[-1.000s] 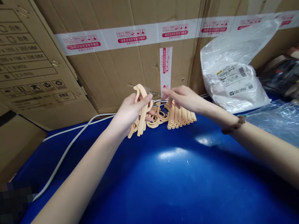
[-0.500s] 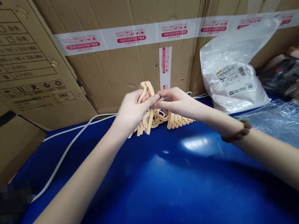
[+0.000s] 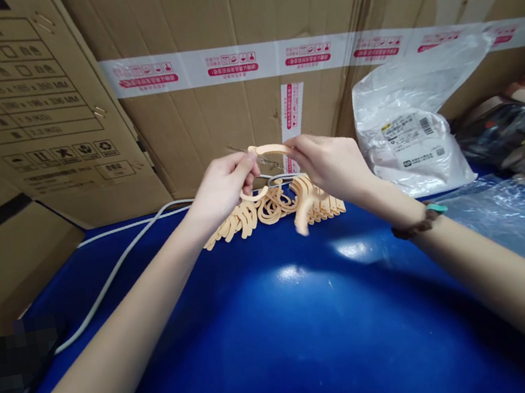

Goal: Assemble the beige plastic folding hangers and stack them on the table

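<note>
A peach-coloured plastic folding clothes hanger (image 3: pixel 272 149) is held up between both hands above the blue table. My left hand (image 3: pixel 225 189) pinches it at the left end, with a curved hook-like piece showing below the fingers. My right hand (image 3: pixel 332 160) is closed on the other end of the curved arm, and a further curved piece hangs below this hand. Behind and beneath the hands lies a row of similar peach hanger parts (image 3: pixel 274 206), with curved pieces at left, rings in the middle and stacked straight ends at right. My fingers partly hide the held hanger.
Taped cardboard boxes (image 3: pixel 208 118) stand along the back and left of the blue table (image 3: pixel 276 329). A white plastic parcel bag (image 3: pixel 410 143) and clear plastic wrap (image 3: pixel 516 226) lie at the right. A white cable (image 3: pixel 117 266) runs across the left side.
My hands have moved apart, the right one shifting right. The hanger, folded upright before, now stretches sideways between them. More of the row behind shows.
</note>
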